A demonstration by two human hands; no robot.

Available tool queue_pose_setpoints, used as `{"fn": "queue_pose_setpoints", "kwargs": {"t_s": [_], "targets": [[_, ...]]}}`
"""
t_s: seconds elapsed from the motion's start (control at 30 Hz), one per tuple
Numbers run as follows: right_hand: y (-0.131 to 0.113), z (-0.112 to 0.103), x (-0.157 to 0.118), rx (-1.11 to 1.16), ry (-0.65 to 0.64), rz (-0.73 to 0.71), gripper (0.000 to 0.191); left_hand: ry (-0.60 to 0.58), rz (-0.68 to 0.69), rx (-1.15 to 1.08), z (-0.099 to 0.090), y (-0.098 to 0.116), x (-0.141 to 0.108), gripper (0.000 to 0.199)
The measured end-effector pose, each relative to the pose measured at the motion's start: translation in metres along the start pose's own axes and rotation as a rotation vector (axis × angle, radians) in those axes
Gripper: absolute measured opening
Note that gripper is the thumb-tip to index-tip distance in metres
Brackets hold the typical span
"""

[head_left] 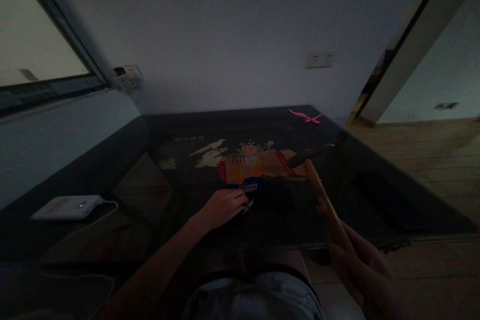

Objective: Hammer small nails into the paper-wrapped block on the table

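My right hand (362, 260) is wrapped round the wooden handle of a hammer (322, 195). The hammer's dark metal head is raised toward the right end of a flattened orange and red printed packet (258, 166). On the dark tabletop (285, 225), my left hand (227, 205) rests with its fingers curled and pressed together. Thin shiny metal pieces, nail-like in shape, (248, 206) show at its fingertips; whether the fingers grip them is unclear in the dim light. Just beyond that hand, a small blue packet (252, 185) lies against the orange one.
A white power bank (71, 208) with a white cable lies at the left. A pink ribbon (307, 117) is near the back right corner, and a dark flat object (388, 200) lies at the right. Wall sockets (320, 60) are above the table's back edge.
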State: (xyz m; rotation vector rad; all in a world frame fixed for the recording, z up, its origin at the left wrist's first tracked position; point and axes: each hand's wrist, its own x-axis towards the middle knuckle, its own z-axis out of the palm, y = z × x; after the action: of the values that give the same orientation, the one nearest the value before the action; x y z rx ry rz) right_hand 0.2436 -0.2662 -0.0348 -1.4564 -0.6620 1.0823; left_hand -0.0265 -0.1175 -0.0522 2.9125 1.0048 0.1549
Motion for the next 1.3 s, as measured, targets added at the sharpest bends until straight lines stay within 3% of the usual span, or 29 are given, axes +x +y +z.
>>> {"fn": "queue_pose_setpoints", "kwargs": {"t_s": [0.27,0.47,0.57,0.7,0.83,0.97,1.07,1.2,1.3], "targets": [[0.000,-0.006,-0.001,-0.021,-0.056,0.008,0.069,-0.040,-0.017,0.077,0.009,-0.013,0.000,0.010],[0.003,-0.004,0.003,-0.003,0.048,-0.039,0.064,0.014,-0.004,0.112,0.019,-0.022,-0.004,0.009],[0.003,-0.003,0.003,0.017,0.051,0.006,0.066,0.074,-0.026,0.037,0.018,-0.021,-0.011,0.013],[0.002,0.000,0.003,0.011,0.034,0.035,0.064,0.172,0.011,-0.120,-0.001,-0.008,-0.023,0.018],[0.000,0.004,0.006,-0.012,0.009,0.034,0.071,0.348,0.070,-0.323,-0.039,-0.001,-0.025,0.016],[-0.002,0.007,0.009,-0.043,-0.055,0.006,0.070,0.631,-0.085,-0.441,-0.068,-0.016,0.000,0.009],[-0.003,0.011,0.009,-0.022,-0.109,-0.006,0.068,0.787,-0.222,-0.512,-0.068,-0.034,0.037,0.007],[-0.001,0.015,0.010,0.013,-0.067,-0.006,0.069,0.810,-0.252,-0.622,-0.051,-0.045,0.079,0.006],[-0.001,0.017,0.011,0.020,-0.046,-0.019,0.067,0.763,-0.257,-0.619,-0.040,-0.043,0.088,0.004]]}}
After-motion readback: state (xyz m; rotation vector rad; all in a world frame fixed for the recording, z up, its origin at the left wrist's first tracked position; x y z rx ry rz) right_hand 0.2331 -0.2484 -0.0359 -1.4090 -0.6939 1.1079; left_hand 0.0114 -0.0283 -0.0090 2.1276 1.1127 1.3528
